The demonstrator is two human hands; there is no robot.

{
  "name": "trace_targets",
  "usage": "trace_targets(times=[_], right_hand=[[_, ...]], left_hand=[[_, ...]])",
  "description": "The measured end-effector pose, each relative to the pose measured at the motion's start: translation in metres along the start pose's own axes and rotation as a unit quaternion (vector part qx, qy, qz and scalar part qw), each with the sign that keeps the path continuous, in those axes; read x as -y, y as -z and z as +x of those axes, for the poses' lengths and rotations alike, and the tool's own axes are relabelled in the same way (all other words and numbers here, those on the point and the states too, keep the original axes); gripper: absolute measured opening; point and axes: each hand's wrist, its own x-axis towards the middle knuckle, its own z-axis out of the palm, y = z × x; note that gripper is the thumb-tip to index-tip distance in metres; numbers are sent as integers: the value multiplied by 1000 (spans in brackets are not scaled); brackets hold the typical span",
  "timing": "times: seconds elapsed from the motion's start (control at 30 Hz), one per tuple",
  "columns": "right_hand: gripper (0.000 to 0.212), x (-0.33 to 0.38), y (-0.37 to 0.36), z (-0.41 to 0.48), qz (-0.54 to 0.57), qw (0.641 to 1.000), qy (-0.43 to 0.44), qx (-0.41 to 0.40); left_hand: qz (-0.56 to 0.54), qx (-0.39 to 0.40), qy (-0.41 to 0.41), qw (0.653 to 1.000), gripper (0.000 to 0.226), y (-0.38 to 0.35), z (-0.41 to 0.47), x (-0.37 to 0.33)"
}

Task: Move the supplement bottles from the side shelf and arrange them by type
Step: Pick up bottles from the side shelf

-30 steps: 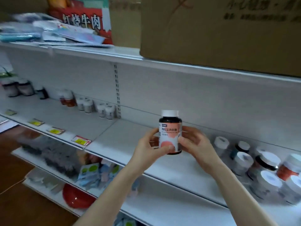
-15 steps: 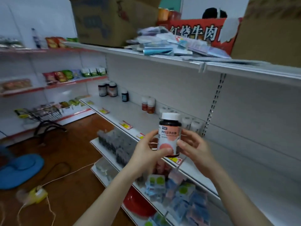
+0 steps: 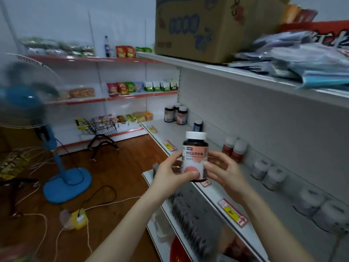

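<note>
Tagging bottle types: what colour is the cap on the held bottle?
White cap, on a dark bottle with a pink-and-white label; head view.

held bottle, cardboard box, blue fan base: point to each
held bottle [image 3: 195, 157], head view, middle of its label
cardboard box [image 3: 188, 35], head view, printed front face
blue fan base [image 3: 67, 185], head view, flat top

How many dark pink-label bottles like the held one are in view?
4. One held bottle between left hand and right hand; three at the far end of the shelf: front-left bottle, front-right bottle, rear bottle, partly hidden. More may sit behind.
</note>
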Motion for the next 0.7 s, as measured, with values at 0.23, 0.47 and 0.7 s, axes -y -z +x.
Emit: trace_targets(times=[0.23, 0.47, 0.7], right_hand=[[22, -8, -67, 131, 0, 996, -15, 86], [19, -38, -130, 242, 2, 995, -26, 92], [20, -65, -192, 342, -9, 998, -41, 41]], left_hand=[[3, -85, 10, 996, 51, 81, 85, 22], [-4, -95, 15, 995, 56, 161, 168, 67], [16, -46, 25, 999, 60, 244, 268, 106]])
